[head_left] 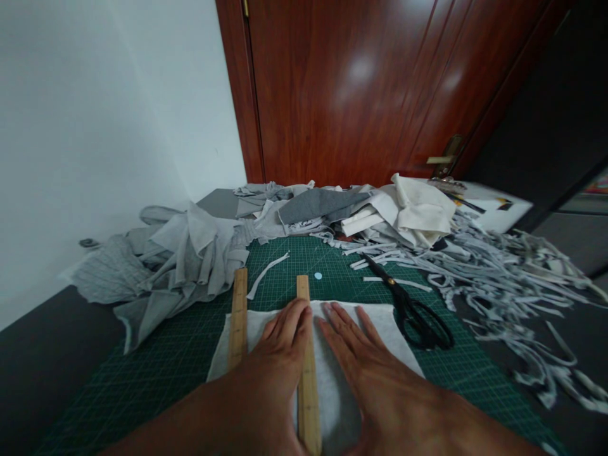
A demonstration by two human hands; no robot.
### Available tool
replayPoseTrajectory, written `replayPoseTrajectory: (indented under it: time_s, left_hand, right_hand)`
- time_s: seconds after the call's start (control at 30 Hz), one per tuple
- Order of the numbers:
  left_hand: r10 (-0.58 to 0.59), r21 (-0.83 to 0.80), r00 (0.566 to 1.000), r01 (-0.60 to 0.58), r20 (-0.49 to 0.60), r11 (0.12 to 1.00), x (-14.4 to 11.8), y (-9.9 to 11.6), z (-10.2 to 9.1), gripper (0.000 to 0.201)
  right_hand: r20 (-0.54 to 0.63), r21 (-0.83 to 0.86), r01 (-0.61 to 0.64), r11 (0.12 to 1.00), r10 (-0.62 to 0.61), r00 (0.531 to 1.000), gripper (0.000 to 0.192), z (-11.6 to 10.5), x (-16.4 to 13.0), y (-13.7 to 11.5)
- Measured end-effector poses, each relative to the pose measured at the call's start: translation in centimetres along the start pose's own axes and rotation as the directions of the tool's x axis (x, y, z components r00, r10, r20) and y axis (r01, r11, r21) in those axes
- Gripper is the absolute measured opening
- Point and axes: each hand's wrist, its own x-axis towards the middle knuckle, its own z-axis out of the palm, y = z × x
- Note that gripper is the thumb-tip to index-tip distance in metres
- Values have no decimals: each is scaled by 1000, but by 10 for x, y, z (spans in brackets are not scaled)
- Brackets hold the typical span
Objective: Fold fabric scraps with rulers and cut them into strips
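Note:
A white fabric piece (375, 323) lies flat on the green cutting mat (156, 361). Two wooden rulers lie lengthwise across it: one on the left (238, 310) and one in the middle (306, 373). My left hand (280, 354) rests flat on the fabric between the rulers, its fingers against the middle ruler. My right hand (365, 367) lies flat, fingers spread, on the fabric just right of that ruler. Neither hand grips anything.
Black scissors (413, 310) lie on the mat right of the fabric. Grey cloth pieces (180, 259) are heaped at the back left, white folded cloth (418, 212) behind, and several cut strips (513, 278) spread to the right. A red-brown door (361, 88) stands behind.

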Motion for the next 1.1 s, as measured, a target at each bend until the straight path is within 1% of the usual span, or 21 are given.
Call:
replayPoseTrajectory:
  time_s: [0.13,0.2,0.27,0.37,0.47,0.67,0.7,0.77,0.83,0.9,1.0,1.1]
  left_hand:
    - [-55,15,996,54,66,998,3,9,-6,168]
    - [-67,30,995,65,73,997,3,11,-8,170]
    - [-65,40,996,62,68,997,2,10,-8,173]
    - [-29,31,999,27,44,999,1,6,-6,175]
    - [-7,20,999,6,39,1000,1,1,-4,175]
    - [52,1,998,-52,28,999,0,-2,-3,169]
    - [47,2,998,-47,33,999,1,-1,-3,169]
    - [20,-15,999,-19,43,1000,2,0,-4,169]
    - [-12,-47,999,14,39,999,3,0,-3,170]
    - [-22,-65,1000,23,22,998,3,-1,-2,170]
    - [9,-68,1000,-9,5,998,1,-4,-1,164]
    - [18,-79,1000,-17,9,997,0,-5,-1,165]
  right_hand:
    - [11,20,2,1000,-2,1000,141,-10,-5,-4]
    - [13,50,25,998,-26,1000,138,-13,-6,-3]
    - [-10,85,59,995,-59,998,136,-14,-5,-1]
    - [-136,100,131,986,-116,984,124,-13,0,3]
    - [-256,87,189,978,-161,953,103,-14,5,3]
    - [-352,36,246,969,-218,910,74,-24,9,0]
    - [-371,9,244,970,-223,902,66,-27,12,1]
    - [-411,-54,198,979,-203,889,48,-35,22,6]
    - [-452,-92,95,991,-126,883,35,-46,38,16]
    - [-467,-99,46,994,-87,880,23,-56,58,28]
    - [-471,-115,-20,993,-37,882,23,-65,87,46]
    - [-446,-131,-54,990,-10,895,32,-67,106,56]
